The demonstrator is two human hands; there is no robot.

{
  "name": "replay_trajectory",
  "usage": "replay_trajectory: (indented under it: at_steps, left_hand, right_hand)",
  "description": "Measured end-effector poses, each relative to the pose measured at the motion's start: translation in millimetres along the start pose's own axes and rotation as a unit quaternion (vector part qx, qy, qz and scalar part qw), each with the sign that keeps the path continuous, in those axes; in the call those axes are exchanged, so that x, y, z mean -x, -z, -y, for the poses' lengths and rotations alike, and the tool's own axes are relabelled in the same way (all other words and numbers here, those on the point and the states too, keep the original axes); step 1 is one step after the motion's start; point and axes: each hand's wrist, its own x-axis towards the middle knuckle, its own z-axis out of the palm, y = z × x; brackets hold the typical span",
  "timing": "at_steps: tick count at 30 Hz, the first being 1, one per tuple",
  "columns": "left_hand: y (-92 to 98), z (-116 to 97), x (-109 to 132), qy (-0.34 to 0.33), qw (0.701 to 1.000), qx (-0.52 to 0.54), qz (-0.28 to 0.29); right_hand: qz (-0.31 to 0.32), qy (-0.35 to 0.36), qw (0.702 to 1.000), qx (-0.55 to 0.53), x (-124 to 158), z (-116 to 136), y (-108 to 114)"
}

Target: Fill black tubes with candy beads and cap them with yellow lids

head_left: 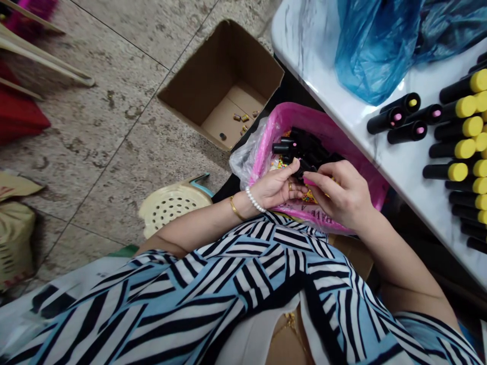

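At the far left, a woven sack point(15, 243) is being left slumped on the stone-tiled floor point(102, 121), and a cream perforated stool point(173, 205) is being kept just beyond the striped sleeve point(190, 274). On the floor above it, an open cardboard box point(224, 86) is being used to hold a few small wrapped pieces point(241, 117) and one dark cylinder point(222, 136) on its base.

Further right, the left hand point(276, 187), with a pearl bracelet point(254, 199) and a gold bangle point(236, 209) at the wrist, is being held over a pink plastic bag point(331, 134), its fingers point(292, 177) curled around a black tube point(302, 169). The tube is being gripped low among the pile, between both hands, and its long axis is partly hidden by the fingers. The right hand point(340, 195) is being pressed in from the other side, its fingers point(319, 177) held close together and pinching at the tube. Many more black tubes point(308, 147) are being held in the bag, mixed with small multicoloured pieces point(279, 162).

Beyond the tabletop's diagonal edge, a blue plastic bag point(371, 50) is being left near the top. Pink-ended tubes point(407, 133) and rows of yellow-capped tubes point(454, 149) are being laid flat, their long axes running across the view, with their coloured ends pointing right.
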Motion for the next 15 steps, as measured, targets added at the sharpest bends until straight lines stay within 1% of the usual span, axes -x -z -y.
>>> replay_trajectory:
  at_steps: [2, 4, 7, 10, 13, 15]
  left_hand:
    - [-2.6, -0.7, 0.3, 0.002, 1.0, -0.001, -0.001]
    - [-5.6, -1.4, -0.1, -0.002, 1.0, 0.0, -0.007]
    - [-9.8, -1.7, -2.0, -0.01, 1.0, -0.003, -0.016]
    - [-13.1, 1.2, -5.1, -0.018, 1.0, -0.005, -0.025]
    - [-15.3, 7.8, -8.4, -0.03, 0.999, 0.009, -0.028]
    - [-15.8, 12.4, -10.5, -0.051, 0.998, 0.024, -0.028]
  right_hand:
    - [-0.022, -0.032, 0.998, -0.047, 2.7, 0.6, 0.8]
    - [-0.045, -0.081, 0.99, -0.105, 7.1, 2.0, -1.0]
    - [-0.074, -0.155, 0.964, -0.202, 15.5, 5.0, -9.2]
    - [-0.086, -0.233, 0.922, -0.298, 22.4, 9.5, -22.4]
    - [-0.115, -0.307, 0.875, -0.357, 23.9, 16.1, -37.4]
    - [-0.142, -0.362, 0.825, -0.41, 22.2, 20.6, -46.1]
